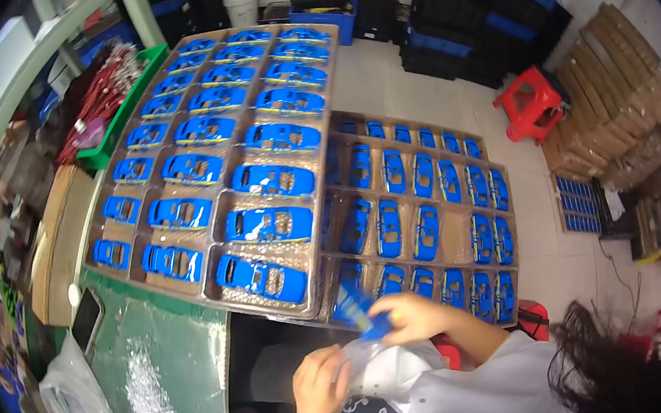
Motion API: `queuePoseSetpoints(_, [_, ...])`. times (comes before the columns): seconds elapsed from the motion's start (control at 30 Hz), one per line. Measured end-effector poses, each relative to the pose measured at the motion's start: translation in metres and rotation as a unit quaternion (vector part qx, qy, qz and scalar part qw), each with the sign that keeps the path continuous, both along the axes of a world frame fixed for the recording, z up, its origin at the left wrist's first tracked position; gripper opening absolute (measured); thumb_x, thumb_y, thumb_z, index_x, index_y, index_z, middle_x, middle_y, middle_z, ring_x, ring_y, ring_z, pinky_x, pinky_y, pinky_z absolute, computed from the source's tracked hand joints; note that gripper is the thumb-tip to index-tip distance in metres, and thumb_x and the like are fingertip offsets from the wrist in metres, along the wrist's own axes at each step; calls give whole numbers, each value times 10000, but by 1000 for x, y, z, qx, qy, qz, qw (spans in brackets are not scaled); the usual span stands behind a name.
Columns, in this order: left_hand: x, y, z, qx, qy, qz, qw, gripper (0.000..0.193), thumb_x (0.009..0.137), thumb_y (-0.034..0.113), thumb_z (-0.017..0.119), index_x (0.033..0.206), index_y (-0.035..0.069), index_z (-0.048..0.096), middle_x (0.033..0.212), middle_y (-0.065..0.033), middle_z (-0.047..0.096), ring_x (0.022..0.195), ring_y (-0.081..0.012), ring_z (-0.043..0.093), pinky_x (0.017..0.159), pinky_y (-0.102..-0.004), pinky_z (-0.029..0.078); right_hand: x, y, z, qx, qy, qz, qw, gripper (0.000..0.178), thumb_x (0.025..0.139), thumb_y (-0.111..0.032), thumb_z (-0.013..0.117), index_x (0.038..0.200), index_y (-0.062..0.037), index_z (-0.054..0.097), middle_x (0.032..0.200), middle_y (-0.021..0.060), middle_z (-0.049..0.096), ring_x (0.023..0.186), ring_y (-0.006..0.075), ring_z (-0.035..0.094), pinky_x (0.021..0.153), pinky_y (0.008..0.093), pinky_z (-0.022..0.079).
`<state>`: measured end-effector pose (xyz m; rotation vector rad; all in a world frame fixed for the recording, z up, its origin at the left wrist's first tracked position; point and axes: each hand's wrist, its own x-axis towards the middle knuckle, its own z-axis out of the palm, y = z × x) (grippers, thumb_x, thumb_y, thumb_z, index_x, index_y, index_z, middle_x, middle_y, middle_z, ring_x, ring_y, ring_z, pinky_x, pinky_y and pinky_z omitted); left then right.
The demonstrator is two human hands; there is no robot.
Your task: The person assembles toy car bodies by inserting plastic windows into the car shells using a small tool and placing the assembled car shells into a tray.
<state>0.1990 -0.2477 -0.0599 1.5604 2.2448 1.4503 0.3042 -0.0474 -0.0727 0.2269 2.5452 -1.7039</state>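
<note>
My right hand [412, 317] is closed on a blue toy car body [352, 306], which is blurred and tilted over the lower tray. Lower and to the left, my left hand [318, 383], with a dark beaded bracelet at its wrist, has its fingers bent together beside some translucent plastic [364, 359] over my lap. What those fingers hold, if anything, is hidden. Just ahead lies a large clear compartment tray [219, 299] filled with rows of blue car bodies [261, 280]. To its right and lower, another tray [455, 229] holds more of them, with an unfilled compartment in the middle.
On the green table [174, 338] lie a pile of small clear pieces [155, 398], a plastic bag [80, 402] and a phone [87, 320]. A green bin [128, 107] of red wires stands far left. A red stool [531, 106], stacked cardboard [607, 93] and dark crates [479, 10] are right.
</note>
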Motion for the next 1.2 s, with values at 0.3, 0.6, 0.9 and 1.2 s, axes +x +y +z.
queuePoseSetpoints(0.3, [7, 22, -8, -42, -51, -58, 996, 164, 640, 15, 616, 793, 29, 559, 814, -87, 570, 720, -239, 559, 640, -309, 450, 97, 111, -46, 386, -193, -339, 836, 366, 573, -32, 572, 938, -51, 545, 989, 100, 541, 950, 290, 473, 772, 366, 420])
queuePoseSetpoints(0.6, [8, -3, -9, -50, -72, 13, 996, 155, 642, 16, 614, 788, 32, 566, 812, -88, 573, 724, -245, 558, 648, -310, 443, 81, 57, -89, 394, -28, -557, 730, 68, 721, -76, 498, 771, -45, 532, 728, 105, 543, 658, 278, 540, 568, 375, 421])
queuePoseSetpoints(0.9, [12, -28, -11, -40, -84, 68, 993, 161, 645, 12, 614, 796, 32, 564, 807, -88, 574, 719, -241, 559, 646, -308, 440, 134, -47, -83, 446, -57, -386, 805, 111, 693, -103, 531, 769, -37, 484, 760, 114, 521, 716, 296, 508, 613, 371, 406])
queuePoseSetpoints(1.2, [13, -34, -11, -4, -131, 103, 986, 137, 658, 11, 611, 787, 27, 567, 790, -102, 582, 715, -237, 565, 641, -302, 442, 72, -22, 11, 364, -136, -249, 887, 268, 541, -162, 729, 648, -48, 511, 678, 86, 499, 599, 229, 527, 501, 321, 414])
